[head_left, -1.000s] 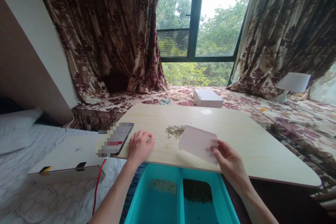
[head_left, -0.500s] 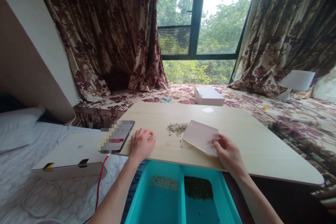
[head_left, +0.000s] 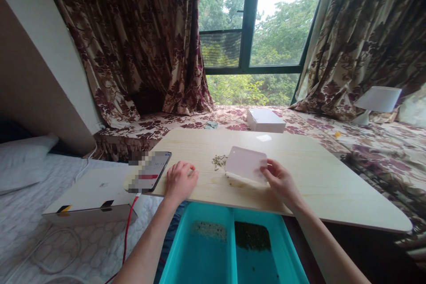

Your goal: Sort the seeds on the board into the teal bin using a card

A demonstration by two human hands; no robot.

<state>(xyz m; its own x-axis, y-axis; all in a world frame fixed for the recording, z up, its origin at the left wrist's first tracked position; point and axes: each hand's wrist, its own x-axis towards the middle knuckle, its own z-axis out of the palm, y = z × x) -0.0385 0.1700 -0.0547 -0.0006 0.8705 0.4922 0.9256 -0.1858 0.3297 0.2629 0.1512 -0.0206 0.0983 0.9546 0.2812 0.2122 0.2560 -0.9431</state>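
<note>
At the desk [head_left: 326,177] by the window [head_left: 250,17]: a person bends to loose seeds [head_left: 218,162], a small patch left of the desk's middle, partly hidden behind a thin, pale sheet [head_left: 246,164].
Right hand [head_left: 281,179]: closed on the sheet's right end, thumb against fingers, the sheet slanted; whether its lower edge touches the desk cannot be told.
Left hand [head_left: 181,180]: palm down on the desk, fingers curled; its underside is hidden, so whether it holds anything cannot be told.
Step in hand: apparently working the sheet's left edge among the seeds.
Next move: any further stroke would seem to call for a low, flat edge and a gentle push, since a few stray seeds lie nearer the desk's front.
Tray [head_left: 230,248]: turquoise, below the desk's near edge, pale grains [head_left: 211,230] in the left compartment, dark grains [head_left: 252,236] in the right.
Phone [head_left: 156,173]: just beside the left hand, a red cable [head_left: 128,226] trailing from it.
</note>
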